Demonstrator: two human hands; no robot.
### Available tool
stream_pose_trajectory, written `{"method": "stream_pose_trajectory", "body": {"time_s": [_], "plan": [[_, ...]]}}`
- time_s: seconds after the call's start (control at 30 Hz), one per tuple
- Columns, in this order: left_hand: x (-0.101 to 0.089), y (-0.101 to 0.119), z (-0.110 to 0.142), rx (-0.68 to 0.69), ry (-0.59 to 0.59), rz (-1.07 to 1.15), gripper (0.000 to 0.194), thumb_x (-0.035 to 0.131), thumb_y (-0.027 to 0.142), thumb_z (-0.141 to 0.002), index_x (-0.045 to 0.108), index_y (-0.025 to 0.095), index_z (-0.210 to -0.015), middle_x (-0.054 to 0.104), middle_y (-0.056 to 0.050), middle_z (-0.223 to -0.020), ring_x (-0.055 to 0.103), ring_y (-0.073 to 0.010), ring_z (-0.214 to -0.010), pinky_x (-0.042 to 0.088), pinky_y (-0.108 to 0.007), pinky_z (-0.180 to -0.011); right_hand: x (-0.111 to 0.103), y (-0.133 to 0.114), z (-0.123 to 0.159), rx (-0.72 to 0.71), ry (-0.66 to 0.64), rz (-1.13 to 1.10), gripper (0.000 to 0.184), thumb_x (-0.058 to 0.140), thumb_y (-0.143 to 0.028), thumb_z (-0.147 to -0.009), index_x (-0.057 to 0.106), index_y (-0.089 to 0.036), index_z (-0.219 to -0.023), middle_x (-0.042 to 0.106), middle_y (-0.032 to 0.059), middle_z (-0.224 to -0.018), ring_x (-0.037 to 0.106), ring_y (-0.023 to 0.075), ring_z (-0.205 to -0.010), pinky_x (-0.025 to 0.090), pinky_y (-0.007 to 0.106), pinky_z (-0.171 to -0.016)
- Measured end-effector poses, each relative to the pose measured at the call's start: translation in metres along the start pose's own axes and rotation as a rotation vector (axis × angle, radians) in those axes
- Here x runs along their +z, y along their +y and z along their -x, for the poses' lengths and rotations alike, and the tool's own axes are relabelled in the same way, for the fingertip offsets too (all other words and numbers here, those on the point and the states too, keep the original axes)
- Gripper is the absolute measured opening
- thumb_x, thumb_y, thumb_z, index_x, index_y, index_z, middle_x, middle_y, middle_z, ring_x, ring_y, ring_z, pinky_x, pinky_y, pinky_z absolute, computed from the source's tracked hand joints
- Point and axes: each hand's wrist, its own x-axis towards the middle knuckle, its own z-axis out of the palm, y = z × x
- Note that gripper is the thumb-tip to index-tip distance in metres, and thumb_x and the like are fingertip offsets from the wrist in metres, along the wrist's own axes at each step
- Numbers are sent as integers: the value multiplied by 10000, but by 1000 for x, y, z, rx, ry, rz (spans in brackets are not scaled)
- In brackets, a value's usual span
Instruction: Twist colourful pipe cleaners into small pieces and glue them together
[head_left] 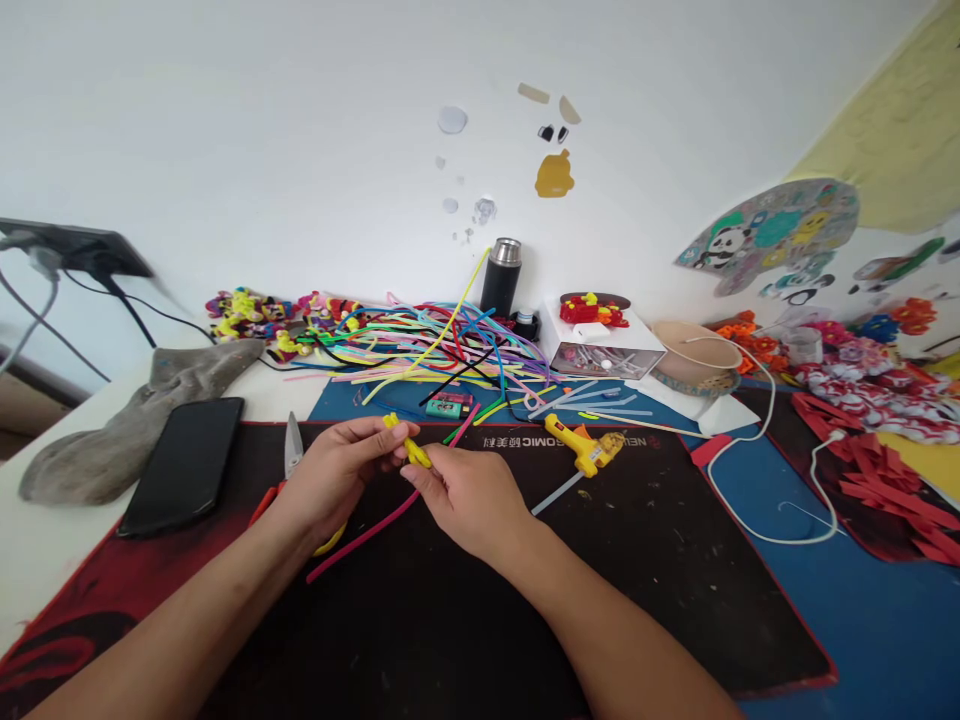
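My left hand (pixel 341 470) and my right hand (pixel 480 495) meet above the dark desk mat (pixel 450 620). Between their fingertips is a small twisted yellow pipe cleaner piece (pixel 416 453), pinched by both; its lower part is covered by fingers. A magenta pipe cleaner (pixel 360 543) runs beneath the hands along the mat. Scissors (pixel 293 447) lie beside my left hand, their handles partly covered by it. To the right of my right hand rests a yellow glue gun (pixel 583 447) with a glue stick (pixel 556 494) in its back end.
Behind the hands lies a heap of coloured pipe cleaners (pixel 420 345), near a black thermos (pixel 502 280) and a white box (pixel 600 345). A phone (pixel 184 465) and grey stone-like object (pixel 112 440) sit left. A white cable (pixel 720 500) and red strips (pixel 877 470) lie right.
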Motion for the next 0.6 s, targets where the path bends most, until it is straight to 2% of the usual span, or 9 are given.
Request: {"method": "stream_pose_trajectory", "body": {"time_s": [0.2, 0.37, 0.6], "plan": [[0, -1, -1, 9, -5, 7, 391, 1032, 413, -547, 860, 151, -782, 732, -64, -694, 618, -133, -648, 506, -212, -625, 2, 1, 0, 9, -2, 7, 367, 435, -419, -1131, 681, -197, -972, 781, 44, -893, 730, 203, -801, 370, 294, -651], [-2, -2, -1, 5, -1, 8, 371, 1031, 401, -555, 857, 158, -776, 729, -61, -680, 618, -134, -641, 500, -212, -618, 2, 1, 0, 5, -13, 9, 399, 400, -434, -1136, 684, -196, -986, 780, 52, -885, 726, 208, -787, 372, 303, -646], [-3, -4, -1, 26, -22, 9, 358, 1029, 396, -573, 859, 161, -784, 729, -59, -684, 627, -132, -649, 511, -210, -630, 5, 1, 0, 8, -21, -25, 381, 419, -391, -1133, 666, -192, -923, 768, 39, -843, 711, 194, -763, 370, 292, -650]]}}
